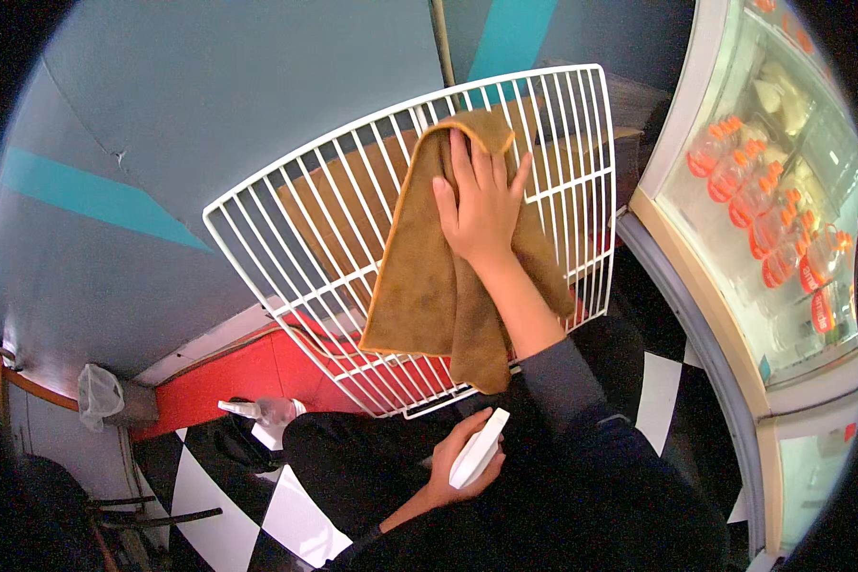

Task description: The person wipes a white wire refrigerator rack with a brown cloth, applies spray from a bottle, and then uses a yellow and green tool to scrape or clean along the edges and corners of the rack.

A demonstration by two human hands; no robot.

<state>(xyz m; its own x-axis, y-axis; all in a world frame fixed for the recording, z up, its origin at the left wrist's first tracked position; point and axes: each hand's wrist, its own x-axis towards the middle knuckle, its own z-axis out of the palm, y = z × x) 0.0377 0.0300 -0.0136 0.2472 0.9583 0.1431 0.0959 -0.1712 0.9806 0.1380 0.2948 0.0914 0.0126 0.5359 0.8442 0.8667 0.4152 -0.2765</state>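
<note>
A white wire shelf stands tilted upright before me, its lower edge by my legs. Over its bars hangs a brown microfibre cloth with an orange hem, its top edge folded over. My right hand lies on the cloth with fingers spread, pressing it against the shelf. Below the shelf, near my lap, my left hand is closed around a spray bottle, of which mainly the white trigger head shows; the bottle's body is hidden.
A glass-fronted display fridge with bottles stands at the right. Brown cardboard leans behind the shelf against a grey wall. Another spray bottle is at the lower left, near a clear plastic bag. The floor is black-and-white checkered.
</note>
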